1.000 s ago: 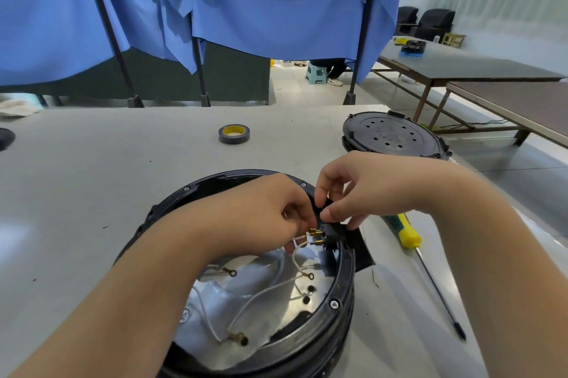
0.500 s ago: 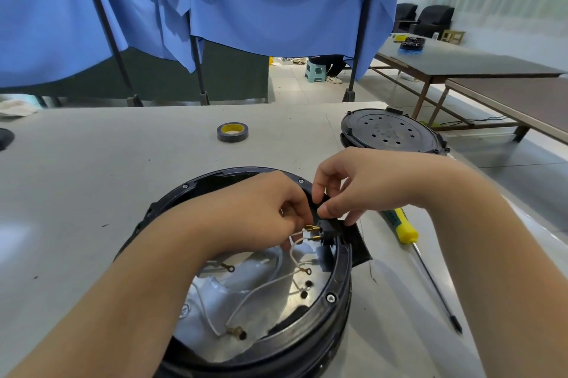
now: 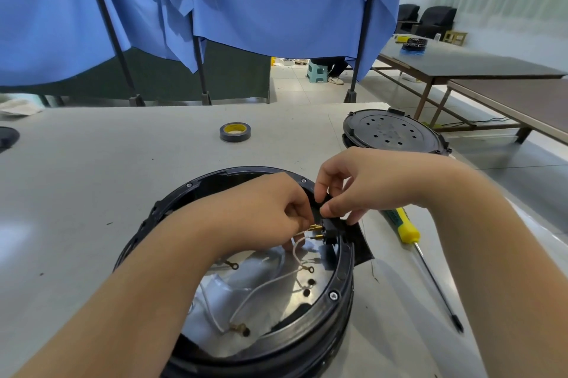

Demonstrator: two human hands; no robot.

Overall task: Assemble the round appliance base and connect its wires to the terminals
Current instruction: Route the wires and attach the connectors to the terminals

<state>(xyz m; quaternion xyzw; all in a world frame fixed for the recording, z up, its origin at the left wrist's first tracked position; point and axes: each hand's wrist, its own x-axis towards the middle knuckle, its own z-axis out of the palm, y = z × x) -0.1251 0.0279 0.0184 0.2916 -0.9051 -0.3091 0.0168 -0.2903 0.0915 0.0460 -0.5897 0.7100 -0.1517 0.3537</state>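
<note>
- Round appliance base, black rim with a shiny metal floor, sits on the grey table at 6 o'clock.
- Black terminal block with brass terminals sits at the base's 2 o'clock rim.
- Right hand: thumb and forefinger pinch the terminal block from above.
- Left hand: fingers curled beside the brass terminals; what they pinch, cannot tell.
- White wires with ring lugs lie loose on the metal floor.
- Yellow-handled screwdriver at 3 o'clock of the base, on the table.
- Perforated black cover at 1 o'clock; tape roll at 12 o'clock.
</note>
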